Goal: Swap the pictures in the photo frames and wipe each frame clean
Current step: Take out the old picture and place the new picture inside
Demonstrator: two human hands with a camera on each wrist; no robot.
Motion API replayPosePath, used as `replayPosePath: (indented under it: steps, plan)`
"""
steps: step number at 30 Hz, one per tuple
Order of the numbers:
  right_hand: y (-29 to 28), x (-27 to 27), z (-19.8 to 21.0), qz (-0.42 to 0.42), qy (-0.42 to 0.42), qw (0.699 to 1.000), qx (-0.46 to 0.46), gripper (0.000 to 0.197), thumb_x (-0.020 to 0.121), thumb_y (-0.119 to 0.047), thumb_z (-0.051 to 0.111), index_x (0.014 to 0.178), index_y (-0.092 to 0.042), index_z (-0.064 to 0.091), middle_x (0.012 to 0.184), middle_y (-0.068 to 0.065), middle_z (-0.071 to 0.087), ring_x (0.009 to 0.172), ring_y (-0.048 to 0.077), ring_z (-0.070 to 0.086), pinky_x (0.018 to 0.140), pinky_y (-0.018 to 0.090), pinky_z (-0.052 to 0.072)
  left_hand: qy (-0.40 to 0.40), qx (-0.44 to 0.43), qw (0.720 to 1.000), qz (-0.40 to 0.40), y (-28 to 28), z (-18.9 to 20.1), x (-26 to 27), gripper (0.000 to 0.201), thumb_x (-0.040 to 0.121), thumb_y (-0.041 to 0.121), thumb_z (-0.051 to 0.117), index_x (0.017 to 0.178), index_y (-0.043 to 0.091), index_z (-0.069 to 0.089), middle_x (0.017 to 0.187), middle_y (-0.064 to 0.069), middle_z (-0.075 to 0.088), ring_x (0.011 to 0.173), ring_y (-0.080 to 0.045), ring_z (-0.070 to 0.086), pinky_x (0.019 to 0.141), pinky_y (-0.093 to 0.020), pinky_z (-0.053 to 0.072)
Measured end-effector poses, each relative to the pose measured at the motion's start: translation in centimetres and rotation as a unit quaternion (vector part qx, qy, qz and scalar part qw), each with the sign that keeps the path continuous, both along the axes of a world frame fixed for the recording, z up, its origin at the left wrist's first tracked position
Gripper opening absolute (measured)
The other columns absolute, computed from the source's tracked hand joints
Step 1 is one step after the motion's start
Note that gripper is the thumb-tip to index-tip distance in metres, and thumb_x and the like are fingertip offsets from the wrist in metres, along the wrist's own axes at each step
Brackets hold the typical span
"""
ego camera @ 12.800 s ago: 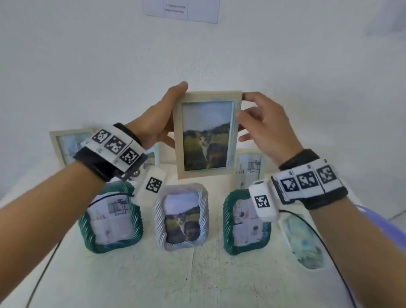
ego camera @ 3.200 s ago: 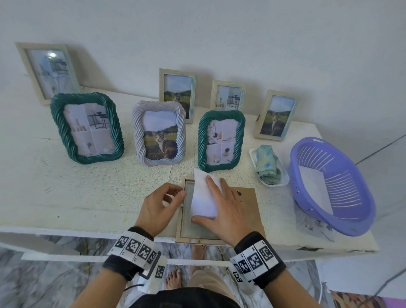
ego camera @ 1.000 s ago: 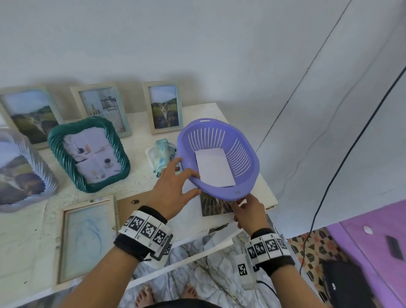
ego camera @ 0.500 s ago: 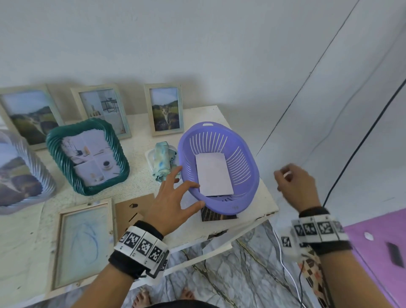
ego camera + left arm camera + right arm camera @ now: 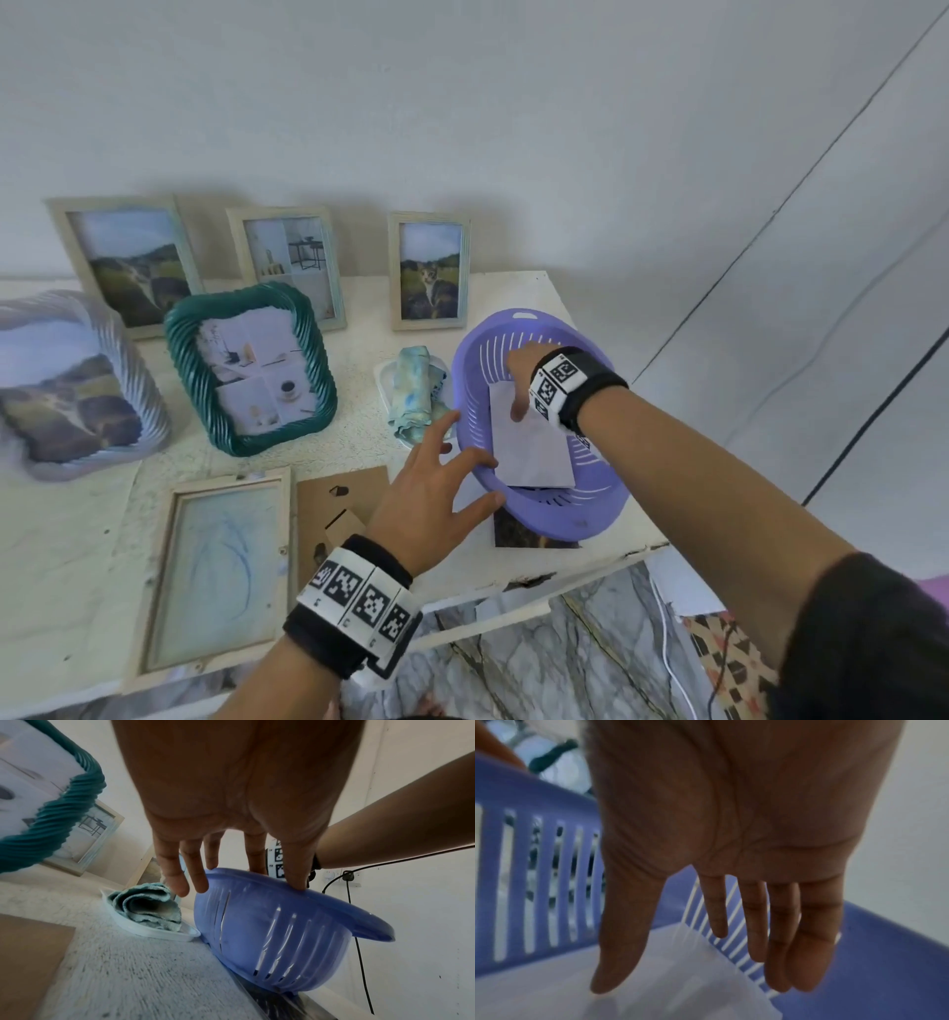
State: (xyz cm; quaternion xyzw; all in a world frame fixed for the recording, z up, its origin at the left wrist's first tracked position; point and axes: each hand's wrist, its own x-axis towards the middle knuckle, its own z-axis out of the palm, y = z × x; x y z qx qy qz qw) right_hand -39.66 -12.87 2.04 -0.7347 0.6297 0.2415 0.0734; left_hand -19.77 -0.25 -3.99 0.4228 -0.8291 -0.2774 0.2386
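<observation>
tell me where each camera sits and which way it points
Head: worn on the head, looking forward and down at the table; both forearms, left hand, right hand show.
Left wrist: looks along the palm to fingers on the basket rim.
Right wrist: looks along the palm into the basket at white paper.
All three share the basket.

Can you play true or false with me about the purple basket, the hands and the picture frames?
1. The right hand is reaching inside the purple basket. True.
2. The basket is empty. False: a white paper lies in it.
3. The left hand touches the basket's rim. True.
4. The folded cloth is in the left hand. False: it lies on a small white tray.
5. The wooden frame near the table's front edge stands upright. False: it lies flat.
</observation>
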Motion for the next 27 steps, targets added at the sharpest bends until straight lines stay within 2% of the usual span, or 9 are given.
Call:
replayPosePath:
  steps: [3,7,11,14,17,19,22,24,27]
  plan:
    - [0.2,-0.5,-1.9,0.045,0.064,0.997,-0.009,0.054,0.074,-0.038,0.078,0.117,-0.014,0.056,0.108,0.005,0.063,0.095,0.027,0.063,0.076,0.036,0.054,0.000,0.001,1.000,0.001,0.1,0.0,0.0,0.045,0.085,0.069,0.041,0.116,0.038,0.053,0.157,0.005,0.015,0.125,-0.024,0.048,0.091,-0.040,0.051]
    - [-0.4,-0.2,-2.1,0.011,0.052,0.999,0.000,0.060,0.066,-0.039,0.084,0.113,-0.013,0.058,0.098,0.007,0.067,0.086,0.028,0.066,0.075,0.038,0.057,0.003,0.009,1.000,0.000,0.2,0.0,-0.1,0.045,0.085,0.068,0.043,0.117,0.038,0.053,0.157,0.006,0.011,0.122,-0.022,0.049,0.092,-0.041,0.051]
    - [-0.7,-0.1,-2.1,-0.035,0.044,0.998,-0.025,0.074,0.081,-0.032,0.075,0.141,-0.010,0.038,0.127,0.016,0.057,0.119,0.038,0.053,0.095,0.047,0.047,-0.002,0.016,1.000,-0.003,0.1,0.0,-0.1,0.045,0.086,0.067,0.043,0.120,0.039,0.052,0.157,0.009,0.007,0.121,-0.020,0.051,0.092,-0.038,0.051]
    - [-0.8,0.4,-0.5,-0.048,0.051,0.996,-0.062,0.054,0.093,-0.020,0.057,0.142,-0.015,0.036,0.135,0.013,0.052,0.125,0.036,0.048,0.102,0.050,0.038,0.001,0.010,1.000,-0.011,-0.1,0.0,0.2,0.053,0.086,0.070,0.039,0.127,0.039,0.050,0.158,0.008,0.009,0.121,-0.019,0.051,0.093,-0.038,0.051]
    - [0.1,-0.1,2.9,-0.068,-0.041,0.995,-0.061,0.032,0.093,-0.015,0.051,0.124,-0.018,0.049,0.124,0.010,0.057,0.110,0.032,0.056,0.092,0.038,0.044,0.036,0.023,0.999,-0.009,-0.4,0.2,1.2,0.059,0.086,0.067,0.039,0.134,0.034,0.049,0.155,0.002,0.022,0.125,-0.017,0.047,0.100,-0.038,0.047]
    - [1.1,-0.5,5.7,-0.105,-0.130,0.983,-0.075,0.027,0.091,-0.009,0.048,0.115,-0.021,0.054,0.120,0.009,0.057,0.097,0.029,0.055,0.082,0.032,0.044,0.072,0.029,0.997,0.009,-0.8,1.1,2.3,0.056,0.087,0.062,0.043,0.133,0.031,0.052,0.149,0.001,0.034,0.128,-0.014,0.045,0.103,-0.037,0.045]
    - [3.3,-0.1,10.1,-0.108,-0.218,0.955,-0.168,0.028,0.089,-0.007,0.046,0.106,-0.025,0.059,0.098,0.006,0.061,0.082,0.027,0.054,0.070,0.032,0.042,0.135,0.025,0.990,0.040,-1.6,3.1,4.1,0.044,0.089,0.046,0.055,0.126,0.023,0.059,0.132,0.005,0.052,0.116,-0.005,0.052,0.095,-0.029,0.048]
    - [5.3,1.2,12.7,-0.084,-0.271,0.932,-0.228,0.026,0.090,-0.010,0.047,0.106,-0.026,0.059,0.087,0.001,0.061,0.079,0.022,0.056,0.071,0.032,0.045,0.189,0.027,0.980,0.062,-1.8,4.6,5.4,0.039,0.090,0.041,0.058,0.124,0.022,0.060,0.122,0.007,0.058,0.107,0.000,0.056,0.088,-0.022,0.050]
    - [8.1,4.5,14.8,-0.046,-0.376,0.894,-0.239,0.022,0.091,-0.012,0.052,0.105,-0.026,0.061,0.075,-0.008,0.056,0.072,0.006,0.054,0.073,0.022,0.043,0.246,0.075,0.963,0.076,-1.9,7.0,7.4,0.036,0.094,0.034,0.061,0.129,0.026,0.057,0.120,0.011,0.062,0.105,0.002,0.059,0.085,-0.018,0.051]
